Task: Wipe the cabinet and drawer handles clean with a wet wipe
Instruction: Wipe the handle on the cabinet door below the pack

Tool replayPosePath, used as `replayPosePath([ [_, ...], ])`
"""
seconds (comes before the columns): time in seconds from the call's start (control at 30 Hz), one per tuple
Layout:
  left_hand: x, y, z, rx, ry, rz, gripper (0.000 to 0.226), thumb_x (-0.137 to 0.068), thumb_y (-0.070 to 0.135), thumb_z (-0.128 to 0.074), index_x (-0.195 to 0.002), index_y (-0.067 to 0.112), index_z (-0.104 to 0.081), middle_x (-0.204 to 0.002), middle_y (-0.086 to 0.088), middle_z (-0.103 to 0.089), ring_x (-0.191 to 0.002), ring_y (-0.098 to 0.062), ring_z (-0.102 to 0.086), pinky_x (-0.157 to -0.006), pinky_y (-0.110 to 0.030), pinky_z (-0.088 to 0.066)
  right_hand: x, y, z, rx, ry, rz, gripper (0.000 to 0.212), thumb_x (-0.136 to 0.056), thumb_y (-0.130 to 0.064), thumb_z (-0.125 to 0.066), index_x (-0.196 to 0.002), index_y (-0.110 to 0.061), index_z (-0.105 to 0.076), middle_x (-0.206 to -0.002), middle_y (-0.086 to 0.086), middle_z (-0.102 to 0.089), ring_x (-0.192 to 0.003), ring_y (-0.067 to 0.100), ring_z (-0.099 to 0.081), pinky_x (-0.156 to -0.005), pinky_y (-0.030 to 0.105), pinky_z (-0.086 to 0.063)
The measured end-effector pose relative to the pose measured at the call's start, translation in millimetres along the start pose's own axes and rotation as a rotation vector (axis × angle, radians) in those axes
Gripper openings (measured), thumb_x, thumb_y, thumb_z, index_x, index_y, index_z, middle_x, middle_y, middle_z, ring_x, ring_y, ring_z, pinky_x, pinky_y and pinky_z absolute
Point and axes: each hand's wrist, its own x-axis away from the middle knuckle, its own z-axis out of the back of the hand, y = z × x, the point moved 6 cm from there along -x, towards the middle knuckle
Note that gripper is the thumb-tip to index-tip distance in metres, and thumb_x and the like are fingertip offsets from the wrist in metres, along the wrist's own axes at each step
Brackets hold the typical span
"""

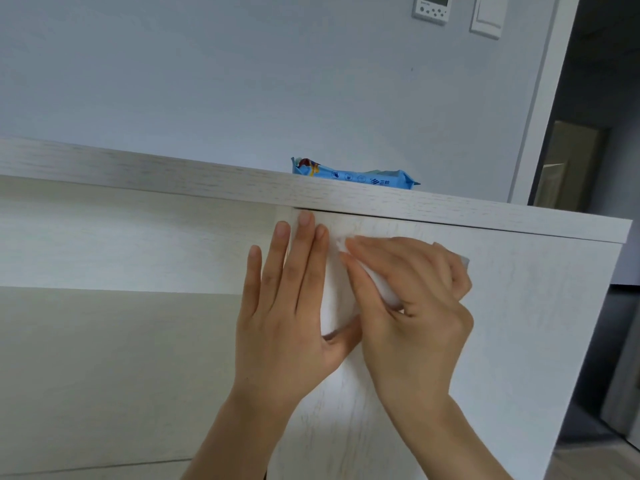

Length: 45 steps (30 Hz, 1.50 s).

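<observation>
1. We see the left hand (pixel 287 306) flat, grip released, fingers straight on the cabinet door (pixel 519 323) edge.
2. Right hand (pixel 408 296) grip grasps the wet wipe (pixel 382 289) against the door.
3. Wipe pack (pixel 353 174) lies on the cabinet top (pixel 207 181).
</observation>
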Motion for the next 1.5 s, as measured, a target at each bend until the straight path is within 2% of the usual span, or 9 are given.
replayPosePath([
  [0.2,1.7,-1.8,-3.3,-0.055,-0.037,-0.008,0.081,-0.091,0.063,-0.042,-0.146,0.007,-0.021,-0.154,-0.004,-0.012,-0.145,-0.025,-0.014,-0.119,-0.043,-0.013,5.4,14.9,19.7,-0.012,0.092,-0.110,0.032,-0.081,-0.010,-0.071,-0.095,-0.037,-0.061,-0.096,-0.028,-0.059,-0.095,-0.005,-0.057,-0.094,0.058,-0.039],
  [0.4,2.1,-1.9,-3.7,-0.054,-0.059,0.004,0.084,-0.091,0.065,-0.040,-0.147,0.007,-0.019,-0.154,-0.004,-0.012,-0.146,-0.019,-0.004,-0.119,-0.042,-0.011,6.7,32.9,36.6,0.045,0.137,-0.145,0.030,-0.083,-0.011,-0.070,-0.098,-0.035,-0.059,-0.099,-0.026,-0.058,-0.098,-0.005,-0.055,-0.091,0.061,-0.042],
  [0.63,1.6,-0.3,-3.9,-0.029,-0.079,0.027,0.086,-0.087,0.063,-0.046,-0.146,0.006,-0.020,-0.154,-0.006,-0.014,-0.145,-0.020,-0.006,-0.119,-0.043,-0.011,12.1,73.5,54.9,-0.271,0.262,-0.645,0.011,-0.083,-0.027,-0.070,-0.088,-0.037,-0.071,-0.091,-0.014,-0.073,-0.097,0.001,-0.065,-0.089,0.013,-0.049],
  [0.83,1.8,2.5,-2.8,-0.025,-0.049,0.018,0.087,-0.087,0.060,-0.049,-0.145,0.003,-0.020,-0.152,-0.008,-0.014,-0.144,-0.025,-0.013,-0.119,-0.045,-0.014,12.0,82.2,51.9,-0.408,0.242,-0.816,0.008,-0.077,-0.037,-0.069,-0.082,-0.037,-0.075,-0.092,-0.017,-0.073,-0.096,-0.001,-0.065,-0.091,0.026,-0.050],
  [1.0,1.0,4.0,-2.6,-0.024,-0.030,0.003,0.086,-0.088,0.059,-0.049,-0.144,0.001,-0.021,-0.150,-0.013,-0.019,-0.143,-0.029,-0.017,-0.118,-0.047,-0.017,15.8,74.1,51.9,-0.405,0.275,-0.752,0.010,-0.080,-0.029,-0.071,-0.086,-0.036,-0.074,-0.095,-0.014,-0.073,-0.098,-0.002,-0.065,-0.087,0.008,-0.047],
  [1.1,0.5,4.6,-2.6,-0.035,-0.032,-0.011,0.085,-0.088,0.059,-0.050,-0.144,0.000,-0.022,-0.150,-0.016,-0.020,-0.142,-0.031,-0.019,-0.117,-0.048,-0.017,12.6,65.6,52.7,-0.319,0.266,-0.629,0.015,-0.081,-0.025,-0.071,-0.091,-0.036,-0.071,-0.094,-0.014,-0.071,-0.100,0.004,-0.064,-0.092,0.023,-0.051],
  [1.2,-0.4,4.5,-0.4,-0.046,-0.034,-0.009,0.084,-0.090,0.059,-0.047,-0.143,0.000,-0.022,-0.149,-0.017,-0.020,-0.141,-0.031,-0.020,-0.116,-0.049,-0.019,3.7,39.5,43.1,-0.112,0.150,-0.310,0.021,-0.083,-0.018,-0.070,-0.094,-0.035,-0.066,-0.097,-0.026,-0.063,-0.098,0.003,-0.060,-0.093,0.046,-0.046],
  [1.33,-1.6,3.6,4.8,-0.075,-0.062,-0.042,0.080,-0.092,0.060,-0.042,-0.143,0.000,-0.026,-0.150,-0.016,-0.021,-0.142,-0.030,-0.020,-0.117,-0.048,-0.017,-0.3,27.2,28.7,-0.049,0.066,-0.133,0.019,-0.084,-0.022,-0.069,-0.095,-0.035,-0.062,-0.092,-0.027,-0.057,-0.094,-0.006,-0.051,-0.093,0.031,-0.031],
  [1.5,-1.9,3.2,5.7,-0.071,-0.074,-0.061,0.077,-0.092,0.057,-0.043,-0.142,0.001,-0.027,-0.149,-0.017,-0.021,-0.141,-0.032,-0.020,-0.116,-0.048,-0.018,-4.4,27.8,29.3,-0.057,0.031,-0.061,0.015,-0.086,-0.028,-0.067,-0.095,-0.037,-0.059,-0.090,-0.029,-0.053,-0.091,-0.005,-0.049,-0.088,0.033,-0.030],
])
